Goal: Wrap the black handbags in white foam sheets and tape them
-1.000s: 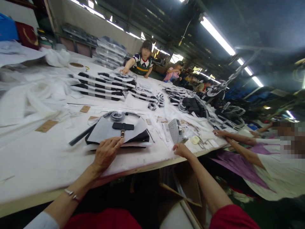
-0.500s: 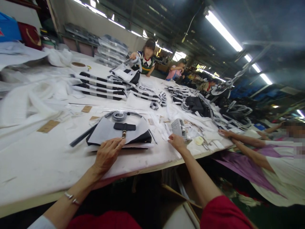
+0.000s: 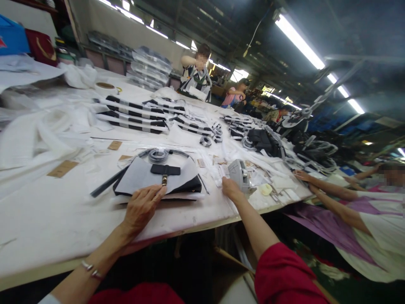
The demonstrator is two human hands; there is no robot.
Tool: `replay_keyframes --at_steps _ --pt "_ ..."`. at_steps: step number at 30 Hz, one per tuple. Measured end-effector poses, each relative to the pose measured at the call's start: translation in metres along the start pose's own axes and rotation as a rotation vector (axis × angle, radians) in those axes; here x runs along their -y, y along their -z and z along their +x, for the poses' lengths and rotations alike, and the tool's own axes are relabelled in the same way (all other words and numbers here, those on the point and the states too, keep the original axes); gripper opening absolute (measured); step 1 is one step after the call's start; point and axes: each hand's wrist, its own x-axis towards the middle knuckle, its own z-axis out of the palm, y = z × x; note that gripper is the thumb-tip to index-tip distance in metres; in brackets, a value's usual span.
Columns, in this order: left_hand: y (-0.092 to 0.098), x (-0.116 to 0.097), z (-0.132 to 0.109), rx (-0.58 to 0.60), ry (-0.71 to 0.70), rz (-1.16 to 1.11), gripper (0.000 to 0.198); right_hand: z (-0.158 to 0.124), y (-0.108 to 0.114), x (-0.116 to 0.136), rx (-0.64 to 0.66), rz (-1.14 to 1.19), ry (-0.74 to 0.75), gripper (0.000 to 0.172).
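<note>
A black handbag point(image 3: 191, 185) lies on the table in front of me, with a white sheet point(image 3: 142, 175) over its flap and a dark tab with a gold clasp point(image 3: 164, 180). A wrapped, coiled strap point(image 3: 158, 156) rests at its top. My left hand point(image 3: 144, 207) is closed at the bag's front edge, fingertips just below the clasp; its thumb is hidden. To the right, my right hand point(image 3: 231, 188) is closed against the near left side of a grey tape dispenser point(image 3: 236, 173). Whatever its fingers pinch is too small or hidden to make out.
Stacks of wrapped black bag parts point(image 3: 136, 116) lie farther back. White foam sheets point(image 3: 34, 131) spread at left, near brown card tags point(image 3: 62, 168). One co-worker point(image 3: 196, 78) stands across the table; another co-worker's arms point(image 3: 335, 190) reach in from the right.
My right hand has shifted slightly left and down beside the dispenser. My left hand stays at the bag. The co-worker across has lifted a bag off the stack and holds it against the body.
</note>
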Motion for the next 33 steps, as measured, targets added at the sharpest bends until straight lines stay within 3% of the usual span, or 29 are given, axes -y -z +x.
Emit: replay_keyframes --at_steps 4,12,18,23,27,33 --pt "0.002 0.000 0.002 -0.027 -0.027 0.024 0.036 -0.004 0.003 0.002 -0.022 -0.015 -0.042 0.028" --pt "0.002 0.000 0.002 -0.033 -0.015 -0.001 0.038 -0.010 0.038 -0.025 -0.186 0.115 -0.138 0.032" --pt "0.001 0.000 0.001 -0.034 0.010 -0.057 0.039 -0.009 0.059 -0.017 -0.260 0.245 -0.119 0.031" --pt "0.004 -0.001 0.004 -0.063 0.018 -0.054 0.039 -0.020 0.066 -0.005 -0.164 0.368 -0.061 0.025" --pt "0.007 -0.001 0.006 -0.086 0.019 -0.023 0.035 -0.040 0.052 0.019 -0.074 0.482 0.015 0.031" --pt "0.014 0.015 0.018 -0.026 0.188 -0.063 0.042 -0.089 -0.009 0.088 0.108 0.539 0.208 0.028"
